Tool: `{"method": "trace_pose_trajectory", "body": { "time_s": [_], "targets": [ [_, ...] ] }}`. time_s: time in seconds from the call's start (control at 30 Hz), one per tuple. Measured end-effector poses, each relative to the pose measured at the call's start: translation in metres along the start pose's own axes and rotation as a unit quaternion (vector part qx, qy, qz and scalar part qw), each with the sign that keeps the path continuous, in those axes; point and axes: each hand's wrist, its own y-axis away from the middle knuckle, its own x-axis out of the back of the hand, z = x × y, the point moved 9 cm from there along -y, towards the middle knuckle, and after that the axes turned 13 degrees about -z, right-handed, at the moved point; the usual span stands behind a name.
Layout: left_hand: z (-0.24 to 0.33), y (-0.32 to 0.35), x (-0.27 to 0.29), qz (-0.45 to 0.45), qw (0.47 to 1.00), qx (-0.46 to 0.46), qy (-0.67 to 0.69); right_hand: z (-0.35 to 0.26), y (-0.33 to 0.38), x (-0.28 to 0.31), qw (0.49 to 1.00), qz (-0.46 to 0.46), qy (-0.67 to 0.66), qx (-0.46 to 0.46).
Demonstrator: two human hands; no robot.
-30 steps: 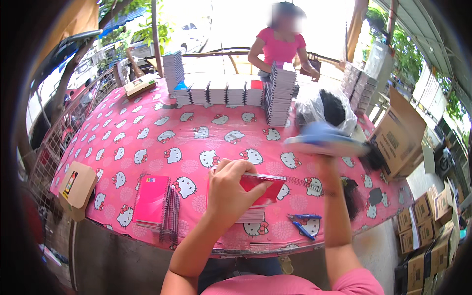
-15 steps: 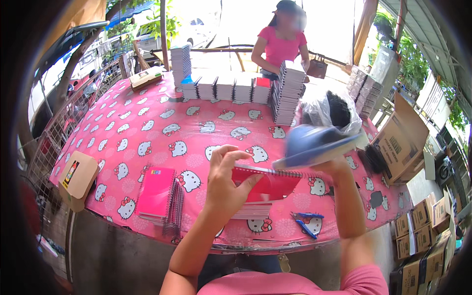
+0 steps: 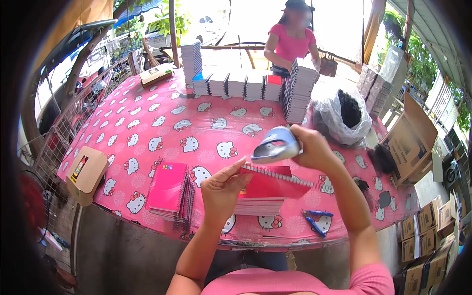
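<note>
Plainly, the left hand's (image 3: 221,191) fingers were pinched on the left end of a red spiral notebook (image 3: 284,185) at mid-frame; the right hand's (image 3: 313,148) were clamped around a blue-and-white slipper (image 3: 278,145) just above. Whether slipper and coil (image 3: 280,176) touched, I couldn't tell. A glancing knock might have bent the coil or, so near, caught the left fingers. Counted outward: one slipper, one held notebook, one pair of pliers (image 3: 314,226) at lower right, five low stacks (image 3: 237,86) at upper centre, two tall stacks (image 3: 299,93) flanking them.
</note>
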Motion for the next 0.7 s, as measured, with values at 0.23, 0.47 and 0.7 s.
{"method": "trace_pose_trajectory", "body": {
  "time_s": [0.23, 0.47, 0.7],
  "targets": [
    [0.022, -0.015, -0.02, -0.062, 0.995, -0.033, 0.071, 0.143, 0.081, -0.082, 0.94, 0.003, 0.184, -0.286],
    [0.082, 0.033, -0.055, -0.089, 0.884, -0.32, -0.33, 0.081, 0.179, -0.102, 0.957, 0.006, 0.208, -0.204],
    [0.031, 0.028, -0.045, -0.016, 0.953, -0.15, -0.261, 0.061, 0.241, -0.13, 0.965, -0.001, -0.01, -0.262]
  ]
}}
